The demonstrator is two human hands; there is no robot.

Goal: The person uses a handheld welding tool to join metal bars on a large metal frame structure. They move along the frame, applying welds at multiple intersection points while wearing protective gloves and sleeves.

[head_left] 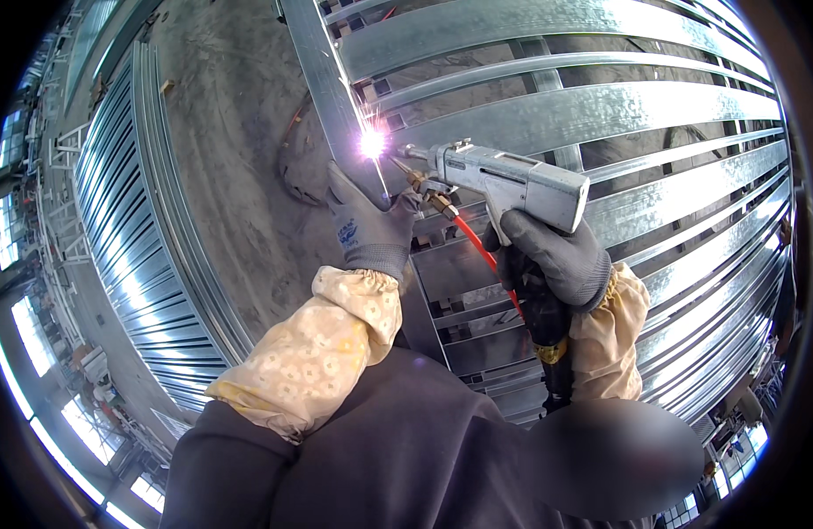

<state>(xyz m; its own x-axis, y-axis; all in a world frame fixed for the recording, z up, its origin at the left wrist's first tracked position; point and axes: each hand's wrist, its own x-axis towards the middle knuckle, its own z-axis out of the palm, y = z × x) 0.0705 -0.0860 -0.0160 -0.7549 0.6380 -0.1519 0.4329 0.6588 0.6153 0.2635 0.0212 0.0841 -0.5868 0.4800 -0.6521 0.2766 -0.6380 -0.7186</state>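
Close to the person, two yellow flowered sleeve covers [314, 353] led up to grey gloves, with a red hose [479, 247] and a black cable [548, 344] hanging between them in front of the shiny steel frame [592, 115]. The right hand [556, 256] reached forward, fist clenched around the dark handle of the grey welding gun [512, 181], while the left hand [367, 225] pointed up, fingers mostly straight, pressed flat on a steel post [323, 79] and gripping nothing. Farther out, the gun's tip touched the post at a bright spark [372, 143], with more stacked steel panels [133, 220] on the concrete floor [230, 132] to the left.
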